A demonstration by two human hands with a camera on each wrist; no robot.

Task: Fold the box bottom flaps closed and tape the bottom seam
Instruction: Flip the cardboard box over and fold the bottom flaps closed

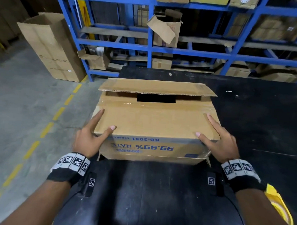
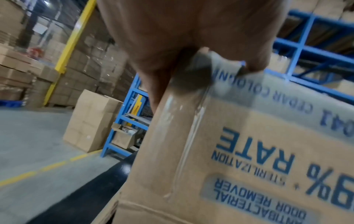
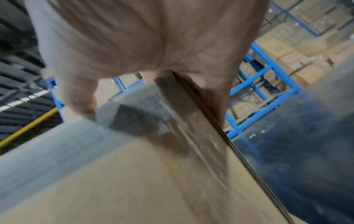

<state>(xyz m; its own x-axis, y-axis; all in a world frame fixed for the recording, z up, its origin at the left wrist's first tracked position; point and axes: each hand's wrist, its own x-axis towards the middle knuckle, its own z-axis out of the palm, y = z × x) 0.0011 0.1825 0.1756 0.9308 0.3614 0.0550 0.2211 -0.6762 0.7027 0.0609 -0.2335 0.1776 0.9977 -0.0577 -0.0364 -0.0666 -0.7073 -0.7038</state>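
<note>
Both hands — left (image 1: 88, 137), right (image 1: 219, 141) — spread flat on box (image 1: 154, 119); corner tape (image 2: 184, 136) only wrist-side.

wrists: black bands (image 1: 68, 175) | white blocks, black square codes (image 1: 239, 168) | forearms: bare | under-wrist: black tagged units (image 1: 88, 183)

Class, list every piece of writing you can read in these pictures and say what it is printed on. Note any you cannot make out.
"99.99% RATE": near side of the box, upside down.
"KB-2041 CEDAR C...": blue band above it, rest hidden by the left hand.
"STERILIZATION", "ANTIBACTERIAL ODOR REMOVER": same side, left wrist view.
Print on the tall carton: too faint.
Wristband markers: patterns, no words.
</note>
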